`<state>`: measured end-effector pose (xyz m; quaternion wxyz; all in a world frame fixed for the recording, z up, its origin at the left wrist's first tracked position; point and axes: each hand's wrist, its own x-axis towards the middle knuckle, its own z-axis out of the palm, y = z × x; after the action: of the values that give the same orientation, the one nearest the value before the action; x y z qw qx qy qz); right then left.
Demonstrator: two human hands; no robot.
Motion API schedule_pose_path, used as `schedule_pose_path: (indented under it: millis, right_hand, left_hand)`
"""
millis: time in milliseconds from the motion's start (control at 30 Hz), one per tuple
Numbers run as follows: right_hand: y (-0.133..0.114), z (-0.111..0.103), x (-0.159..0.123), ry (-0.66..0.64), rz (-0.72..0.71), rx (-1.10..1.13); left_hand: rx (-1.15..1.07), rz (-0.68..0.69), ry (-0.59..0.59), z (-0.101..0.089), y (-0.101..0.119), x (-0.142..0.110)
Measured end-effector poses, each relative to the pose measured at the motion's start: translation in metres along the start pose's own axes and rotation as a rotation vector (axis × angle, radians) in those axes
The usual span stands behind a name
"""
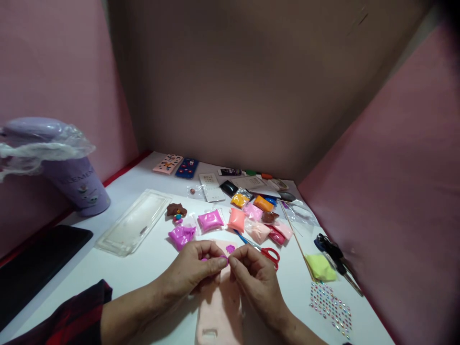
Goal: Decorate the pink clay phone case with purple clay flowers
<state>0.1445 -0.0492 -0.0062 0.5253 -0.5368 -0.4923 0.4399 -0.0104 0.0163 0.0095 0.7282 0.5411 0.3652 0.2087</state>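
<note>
My left hand (196,270) and my right hand (257,280) meet fingertip to fingertip over a pale pink phone case (219,311). Pinched between the thumb and finger of my left hand is a small bit of magenta clay (204,259). The closed fingertips of my right hand touch it at its other side, and they hide most of it. On the upper part of the case lies a small magenta clay flower (230,248). Just beyond my left hand sits an opened packet of magenta clay (182,236).
Clay packets, including magenta (211,221) and coral (236,220), lie ahead. Red-handled scissors (270,256) rest beside my right hand. A clear case (134,223) and lilac tumbler (81,184) are left; rhinestones (330,306) and a yellow packet (321,267) are right.
</note>
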Motion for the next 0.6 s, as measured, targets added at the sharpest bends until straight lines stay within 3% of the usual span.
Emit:
schedule_pose_path:
  millis: [600]
  right_hand:
    - [-0.0008, 0.0001, -0.0010, -0.015, -0.013, -0.046]
  left_hand:
    - [0.018, -0.013, 0.010, 0.0010, 0.0048, -0.0022]
